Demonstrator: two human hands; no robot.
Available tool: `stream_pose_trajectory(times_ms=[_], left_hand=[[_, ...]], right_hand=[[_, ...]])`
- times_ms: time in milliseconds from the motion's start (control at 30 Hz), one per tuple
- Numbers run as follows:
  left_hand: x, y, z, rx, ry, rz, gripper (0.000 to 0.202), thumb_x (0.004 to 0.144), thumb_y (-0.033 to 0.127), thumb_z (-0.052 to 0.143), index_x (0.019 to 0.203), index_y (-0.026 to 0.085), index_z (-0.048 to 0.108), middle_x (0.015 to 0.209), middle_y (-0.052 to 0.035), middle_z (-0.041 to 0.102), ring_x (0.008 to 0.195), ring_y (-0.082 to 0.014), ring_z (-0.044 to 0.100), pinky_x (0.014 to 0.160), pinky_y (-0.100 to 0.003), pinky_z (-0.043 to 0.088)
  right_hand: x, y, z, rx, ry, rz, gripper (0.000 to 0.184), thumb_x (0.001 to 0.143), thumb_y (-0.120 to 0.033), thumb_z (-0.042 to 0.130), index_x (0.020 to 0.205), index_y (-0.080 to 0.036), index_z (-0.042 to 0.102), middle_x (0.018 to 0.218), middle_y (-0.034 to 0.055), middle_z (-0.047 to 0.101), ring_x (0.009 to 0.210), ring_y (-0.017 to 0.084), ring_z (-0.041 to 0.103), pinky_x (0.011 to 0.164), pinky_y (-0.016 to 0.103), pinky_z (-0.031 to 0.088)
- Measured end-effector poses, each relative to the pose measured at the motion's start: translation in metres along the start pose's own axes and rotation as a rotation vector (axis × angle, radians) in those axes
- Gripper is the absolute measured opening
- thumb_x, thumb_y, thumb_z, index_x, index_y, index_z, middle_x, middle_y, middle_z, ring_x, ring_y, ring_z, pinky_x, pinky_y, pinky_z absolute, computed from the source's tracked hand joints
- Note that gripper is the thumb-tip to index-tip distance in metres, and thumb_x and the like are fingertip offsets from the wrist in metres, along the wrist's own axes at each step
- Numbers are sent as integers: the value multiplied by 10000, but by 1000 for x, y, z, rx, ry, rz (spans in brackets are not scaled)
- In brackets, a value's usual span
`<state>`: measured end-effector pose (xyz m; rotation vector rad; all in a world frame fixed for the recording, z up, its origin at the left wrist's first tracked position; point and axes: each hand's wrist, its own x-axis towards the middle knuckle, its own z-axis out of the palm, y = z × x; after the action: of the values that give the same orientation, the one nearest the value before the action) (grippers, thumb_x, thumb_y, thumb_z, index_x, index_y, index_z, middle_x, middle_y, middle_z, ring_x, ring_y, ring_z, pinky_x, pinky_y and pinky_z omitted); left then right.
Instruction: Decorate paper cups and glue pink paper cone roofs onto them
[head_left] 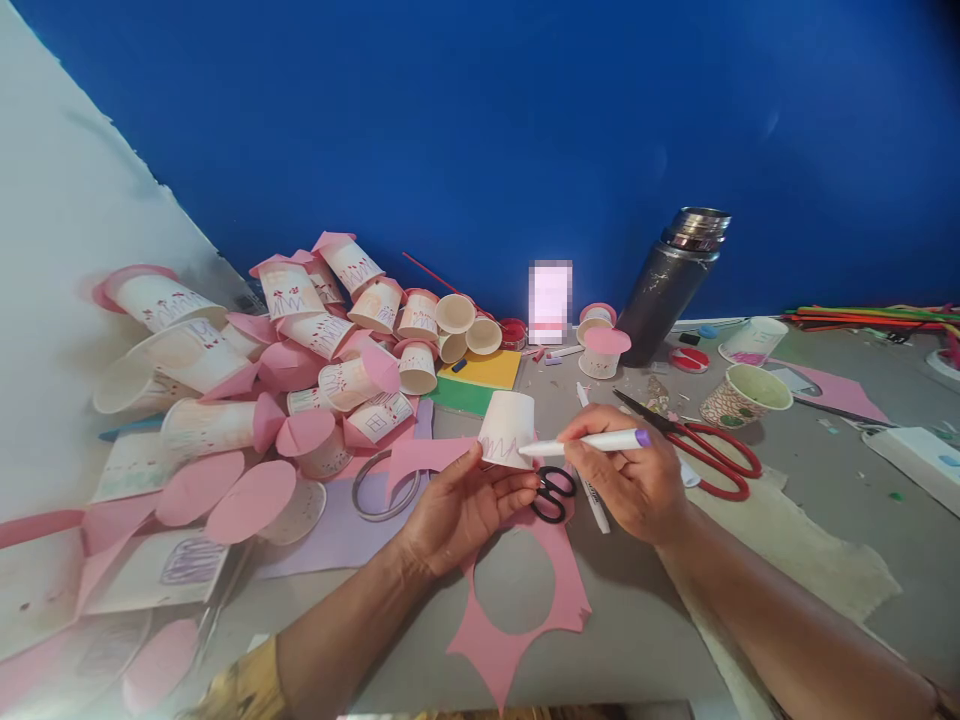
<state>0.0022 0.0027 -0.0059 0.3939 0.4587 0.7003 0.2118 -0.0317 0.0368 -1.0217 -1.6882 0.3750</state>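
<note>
My left hand holds a white paper cup upside down by its lower edge, fingers beneath it. A purple zigzag line runs along the cup's lower side. In my right hand is a white marker with a purple end; its tip is at the zigzag, though I cannot tell if it touches. Below my hands lies a pink foam sheet with a round hole cut out. Small black-handled scissors rest by my left fingertips. Another white marker lies under my right hand.
Many decorated cups with pink tops are piled at left. A dark flask stands at the back right. Red-handled scissors and a patterned cup lie to the right. A tape ring sits left of my hands.
</note>
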Motion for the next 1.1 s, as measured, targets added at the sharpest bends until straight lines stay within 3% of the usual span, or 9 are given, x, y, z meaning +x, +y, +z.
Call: stream_pose_trajectory(times_ms=[167,300,433,567,667,800,1100], left_hand=[[0,1,1,-49,-8,-3,488,1015,423,528,1139,-3,730,1078,-219,776,1009,-277,747,962,-368,553],[0,1,1,-81,-8,-5,481,1016,423,521,1112,2,733,1073,-218,776,1012,-278,747,968,-370,550],[-1,1,2,-95,-14,-17,490,1016,434,512,1108,6,732,1036,-210,781,997,-278,750,964,-369,547],[-2,2,3,-117,-42,-27,475,1014,442,504,1089,32,732,1023,-196,779,950,-249,751,945,-341,544],[-3,2,3,-129,-79,-57,467,992,448,536,1128,39,717,1030,-189,771,926,-234,744,928,-327,541],[-4,2,3,-145,-109,-56,425,972,415,573,1118,43,716,1009,-173,775,917,-226,742,925,-312,537],[-4,2,5,-128,-54,-33,448,987,433,546,1141,46,711,1057,-185,766,932,-260,737,881,-350,543]], right_hand=[[-1,-1,0,23,39,9,102,977,-239,574,921,-205,652,771,11,681,571,121,575,512,254,430],[-3,2,1,66,-23,30,110,985,-260,577,931,-206,656,743,-2,655,562,116,560,516,249,433],[-3,2,1,48,52,30,109,989,-260,579,941,-205,661,760,5,671,589,124,578,533,253,440],[-4,0,1,76,-18,30,125,983,-271,579,916,-203,660,728,2,659,552,125,560,512,258,427],[-3,0,1,74,56,34,135,989,-277,573,920,-204,663,728,7,659,582,138,579,534,265,441],[-2,-1,1,111,-34,41,152,985,-290,580,897,-200,665,685,-7,635,534,123,532,507,259,411],[-1,-1,-1,82,-21,47,140,979,-287,592,913,-197,677,663,-22,627,496,103,487,483,250,377]])
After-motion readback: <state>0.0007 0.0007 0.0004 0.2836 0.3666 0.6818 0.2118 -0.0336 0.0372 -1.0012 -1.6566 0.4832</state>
